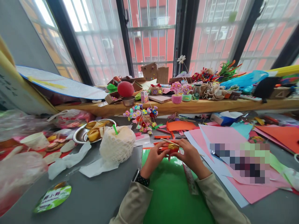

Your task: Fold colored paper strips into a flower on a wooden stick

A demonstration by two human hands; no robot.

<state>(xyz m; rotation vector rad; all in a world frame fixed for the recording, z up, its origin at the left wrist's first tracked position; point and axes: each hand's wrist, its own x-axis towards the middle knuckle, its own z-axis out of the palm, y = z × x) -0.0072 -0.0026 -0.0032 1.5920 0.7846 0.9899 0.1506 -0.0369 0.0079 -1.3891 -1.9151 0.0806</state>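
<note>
Over a green sheet [173, 193] my two hands meet around a small red and gold piece [173, 148], whose exact kind I cannot make out. The fingers of my left hand [154, 157] are closed on its left side. My right hand [190, 156] is closed at its right side and grips a thin wooden stick [168, 142], which lies slantwise across the top of the piece. Beneath my right forearm, a clear ruler [189, 179] rests on the green sheet. Fingers partly hide the piece.
Left of my hands stand a netted white coconut [116, 144] with a green straw and a metal bowl [78, 133] of peels. Pink paper [252, 189] spreads at right. Behind are a bunch of small craft flowers [140, 116] and a crowded wooden sill [93, 107].
</note>
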